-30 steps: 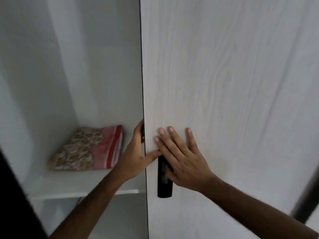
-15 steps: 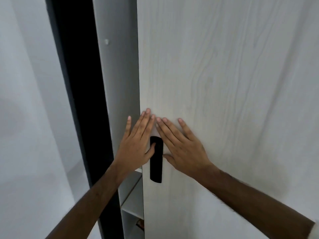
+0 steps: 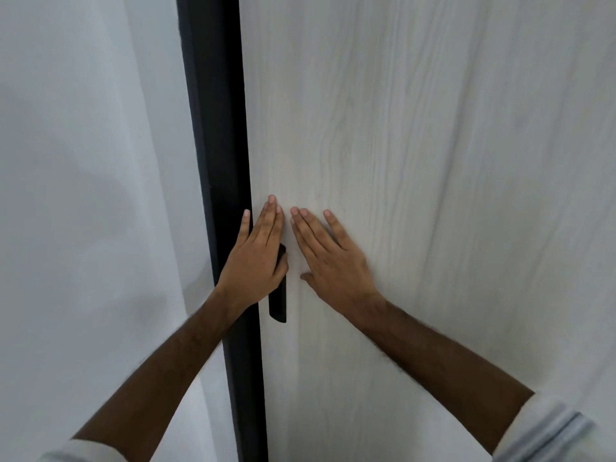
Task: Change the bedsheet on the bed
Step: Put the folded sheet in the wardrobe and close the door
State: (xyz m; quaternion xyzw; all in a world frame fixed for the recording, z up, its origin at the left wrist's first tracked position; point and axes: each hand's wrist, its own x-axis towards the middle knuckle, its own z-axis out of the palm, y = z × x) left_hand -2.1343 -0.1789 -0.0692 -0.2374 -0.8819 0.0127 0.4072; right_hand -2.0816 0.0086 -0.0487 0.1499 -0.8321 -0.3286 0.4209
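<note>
A pale wood-grain wardrobe door (image 3: 416,161) fills the right of the head view and sits against the black frame edge (image 3: 220,161). My left hand (image 3: 255,261) lies flat on the door's left edge, fingers straight, partly covering the black vertical handle (image 3: 279,303). My right hand (image 3: 333,258) presses flat on the door just right of the handle, fingers spread. No bedsheet or bed is in view; the wardrobe's inside is hidden behind the door.
A plain white wall (image 3: 90,195) stands to the left of the black frame. My light sleeves show at the bottom corners.
The door has swung from open to against the frame, hiding the shelf and the folded patterned cloth. My left hand left the door's edge and now lies flat on its face.
</note>
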